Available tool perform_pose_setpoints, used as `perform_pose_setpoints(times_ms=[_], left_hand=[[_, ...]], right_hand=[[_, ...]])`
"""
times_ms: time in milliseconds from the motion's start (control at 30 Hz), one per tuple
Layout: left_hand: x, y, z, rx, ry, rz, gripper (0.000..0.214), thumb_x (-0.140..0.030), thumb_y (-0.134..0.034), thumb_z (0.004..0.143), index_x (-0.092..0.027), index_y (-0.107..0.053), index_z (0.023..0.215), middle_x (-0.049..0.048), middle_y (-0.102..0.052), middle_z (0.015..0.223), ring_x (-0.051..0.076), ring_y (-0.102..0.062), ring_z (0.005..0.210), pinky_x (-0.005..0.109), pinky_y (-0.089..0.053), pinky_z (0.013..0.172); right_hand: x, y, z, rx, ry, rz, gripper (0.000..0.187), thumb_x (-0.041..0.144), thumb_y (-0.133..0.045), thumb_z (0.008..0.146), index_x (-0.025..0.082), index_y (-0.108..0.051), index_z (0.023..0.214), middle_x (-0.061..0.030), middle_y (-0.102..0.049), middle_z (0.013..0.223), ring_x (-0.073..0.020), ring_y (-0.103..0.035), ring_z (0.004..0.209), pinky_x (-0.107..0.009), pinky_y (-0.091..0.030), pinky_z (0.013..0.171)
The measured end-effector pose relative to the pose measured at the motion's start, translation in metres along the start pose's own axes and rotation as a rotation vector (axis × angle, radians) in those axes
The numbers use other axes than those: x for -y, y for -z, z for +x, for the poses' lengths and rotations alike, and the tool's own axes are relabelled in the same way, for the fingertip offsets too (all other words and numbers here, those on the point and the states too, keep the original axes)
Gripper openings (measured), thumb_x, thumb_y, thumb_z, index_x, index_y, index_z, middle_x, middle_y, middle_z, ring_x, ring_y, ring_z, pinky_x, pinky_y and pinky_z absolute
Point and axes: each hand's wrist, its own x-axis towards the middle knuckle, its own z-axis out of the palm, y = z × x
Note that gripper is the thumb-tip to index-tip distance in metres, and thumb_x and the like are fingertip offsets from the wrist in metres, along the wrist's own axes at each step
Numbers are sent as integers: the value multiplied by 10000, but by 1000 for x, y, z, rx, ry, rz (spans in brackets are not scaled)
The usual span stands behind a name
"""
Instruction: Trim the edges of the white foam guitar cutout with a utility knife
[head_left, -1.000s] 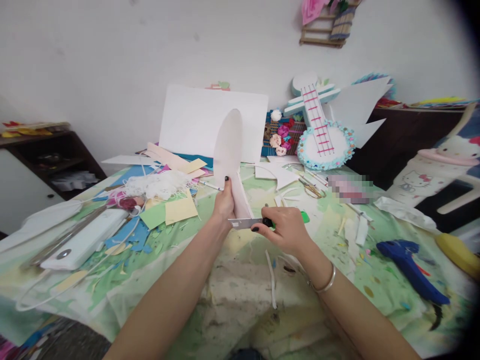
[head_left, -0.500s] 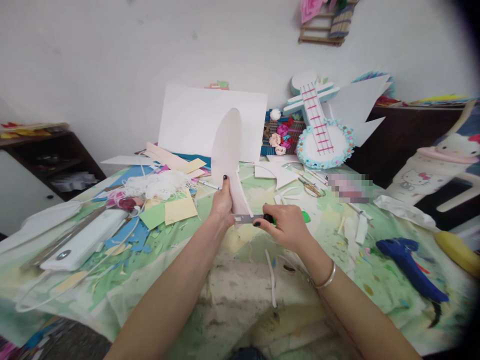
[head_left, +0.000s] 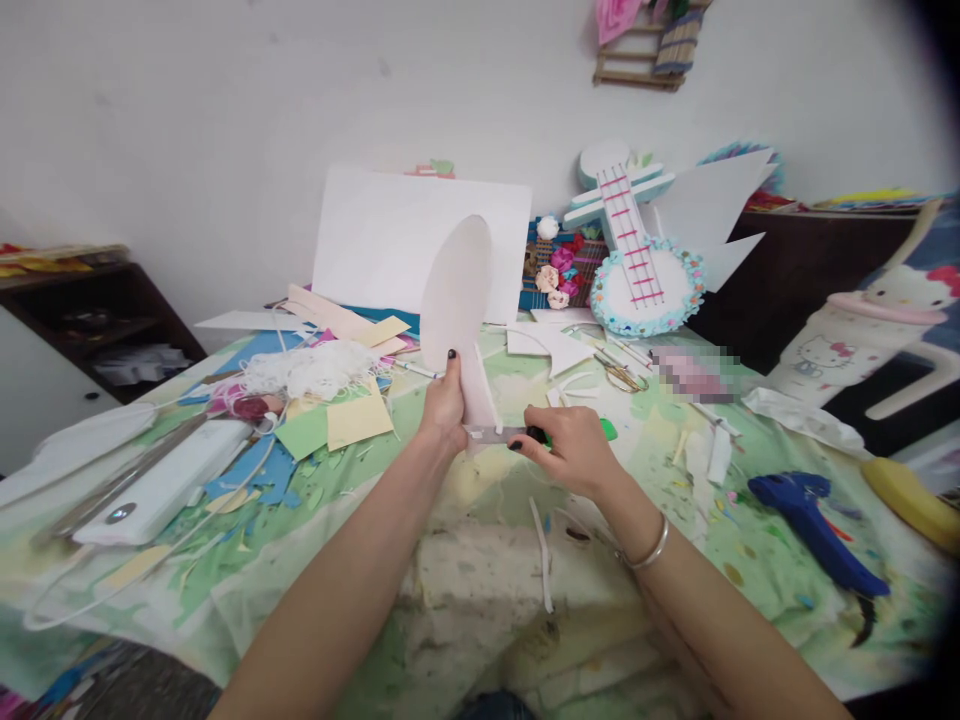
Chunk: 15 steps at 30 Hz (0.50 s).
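While we hold the foam piece (head_left: pixel 455 310) upright over the table (head_left: pixel 465 600), our left hand (head_left: pixel 445 408) pinches its narrow lower end, thumb in front and fingers closed behind, so the rounded top stands free and the bottom edge faces the blade. That grip keeps the thin sheet stiff just where it meets the knife (head_left: pixel 501 434).

Our right hand (head_left: pixel 571 452) is closed around the knife's green and black handle, forefinger along the top to steady it, with the blade lying level and pointing left. Its tip touches the foot of the foam piece, close by the left fingers; how deep it sits in the foam we cannot tell.

Scraps lie all around: a white strip (head_left: pixel 542 555) near our right wrist, yellow and green paper (head_left: pixel 358 420) to the left, scissors (head_left: pixel 619 372) beyond the knife. A blue glue gun (head_left: pixel 814 530) rests well apart on the right, a white sheet (head_left: pixel 390 240) leans against the wall behind, and a toy guitar (head_left: pixel 637 260) stands beside it.
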Motion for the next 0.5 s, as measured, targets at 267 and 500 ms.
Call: perform_pose_setpoints(times_ms=[267,500], left_hand=[[5,1,-2,16,-105,198,418,-521,-637,730,-117,-593,632,2,-524,499,96,-444,463,227,-334,459],[2,-3,-9,-1,-134,255,416,-469,-565,810,-128,-544,571,-8,-494,478,81,-400,448,225,-316,453]], right_hand=[[6,2,-3,30,149,151,376,465,-271,939,195,-434,733,8,-463,611,-130,-427,564,-254,-214,560],[8,3,-3,48,164,123,325,398,-264,943,198,-425,744,1,-460,642,-135,-420,584,-259,-225,571]])
